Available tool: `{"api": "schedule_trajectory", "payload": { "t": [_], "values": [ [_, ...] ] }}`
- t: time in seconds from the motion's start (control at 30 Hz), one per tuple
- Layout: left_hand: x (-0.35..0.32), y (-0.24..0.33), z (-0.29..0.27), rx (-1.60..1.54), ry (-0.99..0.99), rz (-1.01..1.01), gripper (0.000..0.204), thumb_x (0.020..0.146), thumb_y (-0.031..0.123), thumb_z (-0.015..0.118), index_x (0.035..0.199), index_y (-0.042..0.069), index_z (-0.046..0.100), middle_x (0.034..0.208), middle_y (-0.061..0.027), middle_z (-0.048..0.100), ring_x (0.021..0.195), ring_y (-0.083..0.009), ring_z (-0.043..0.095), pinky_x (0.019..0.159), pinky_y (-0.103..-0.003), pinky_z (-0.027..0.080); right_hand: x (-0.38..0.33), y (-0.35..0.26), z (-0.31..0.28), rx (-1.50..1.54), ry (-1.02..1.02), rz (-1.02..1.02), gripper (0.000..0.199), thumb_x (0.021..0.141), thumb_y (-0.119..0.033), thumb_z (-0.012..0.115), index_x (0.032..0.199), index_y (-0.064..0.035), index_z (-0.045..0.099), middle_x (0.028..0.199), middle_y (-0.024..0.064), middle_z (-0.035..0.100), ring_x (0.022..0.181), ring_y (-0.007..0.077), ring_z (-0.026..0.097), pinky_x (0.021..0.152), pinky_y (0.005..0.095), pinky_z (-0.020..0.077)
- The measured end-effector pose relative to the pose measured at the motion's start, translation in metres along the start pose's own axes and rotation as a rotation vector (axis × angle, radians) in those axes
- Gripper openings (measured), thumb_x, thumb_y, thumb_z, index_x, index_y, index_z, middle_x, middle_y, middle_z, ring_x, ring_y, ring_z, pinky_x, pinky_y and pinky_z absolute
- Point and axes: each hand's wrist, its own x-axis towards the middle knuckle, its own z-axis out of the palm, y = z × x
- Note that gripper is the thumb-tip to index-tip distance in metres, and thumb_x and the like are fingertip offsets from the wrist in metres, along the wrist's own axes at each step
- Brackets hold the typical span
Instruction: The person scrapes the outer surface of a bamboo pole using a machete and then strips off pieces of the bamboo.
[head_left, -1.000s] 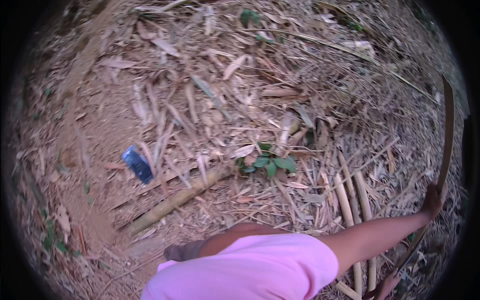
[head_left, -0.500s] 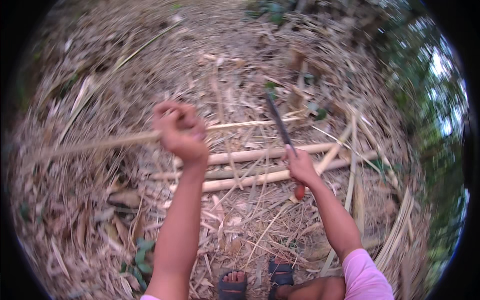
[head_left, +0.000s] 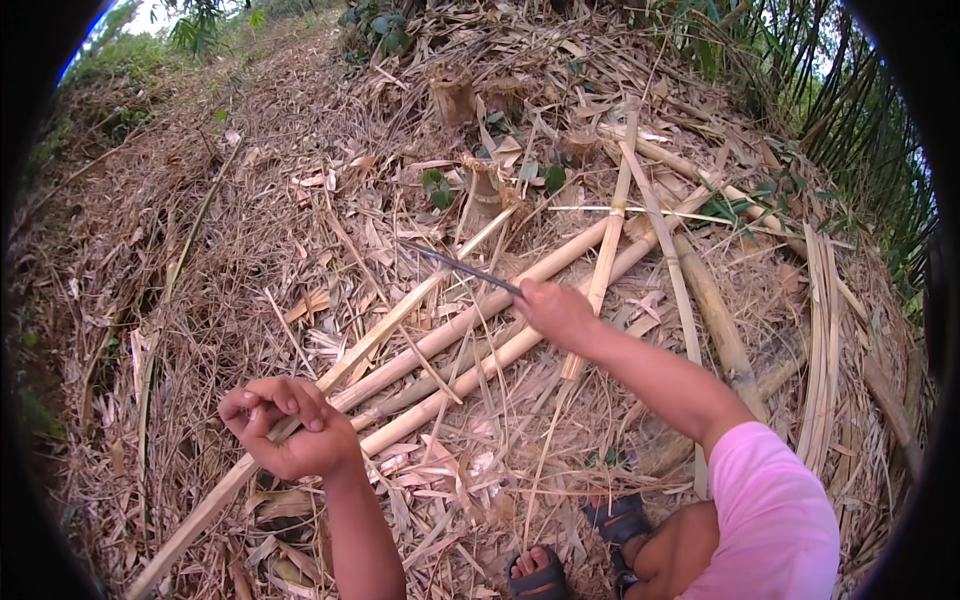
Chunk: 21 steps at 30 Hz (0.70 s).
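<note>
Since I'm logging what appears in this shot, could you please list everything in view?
Split bamboo strip: one, pale tan, from lower left to centre
Machete: one, dark blade, centre
Bamboo poles: three, tan, side by side at centre
Crossing strips: two, pale, over the poles' far ends
Loose strips: several, pale, far right
Cut stumps: at least three, brown, upper middle
Green leaves: a few, green, near stumps
Standing bamboo: uncounted, green, upper right
Dry litter: uncountable, brown, across ground
Sandals: two, dark, bottom
Pink sleeve: one, lower right
Left hand: one, curled around strip, lower left
Right hand: one, gripping machete, centre
</note>
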Motion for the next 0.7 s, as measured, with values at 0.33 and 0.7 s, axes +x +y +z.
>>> {"api": "schedule_trajectory", "payload": {
  "t": [0.33,0.7],
  "values": [
    [-0.006,-0.003,0.023,-0.029,-0.127,0.061,0.010,0.090,0.008,0.035,0.097,0.005,0.041,0.064,-0.0088,0.045,0.039,-0.0089,0.030,0.033,-0.020,0.029,-0.015,-0.012,-0.007,0.017,0.113,-0.232,0.025,0.096,-0.030,0.053,0.098,-0.0055,0.056,0.071,0.0171,0.063,0.063,0.0388,0.065,0.055,0.0491,0.0532],
    [-0.024,0.007,0.030,0.005,-0.149,0.043,0.007,0.089,0.009,0.035,0.095,0.006,0.038,0.065,-0.0101,0.043,0.040,-0.0094,0.029,0.032,-0.018,0.028,-0.033,-0.033,-0.014,0.214,0.194,-0.250,0.032,0.099,-0.033,0.046,0.094,-0.0039,0.059,0.072,0.0198,0.063,0.066,0.0434,0.064,0.059,0.0528,0.0521]
  ]
}}
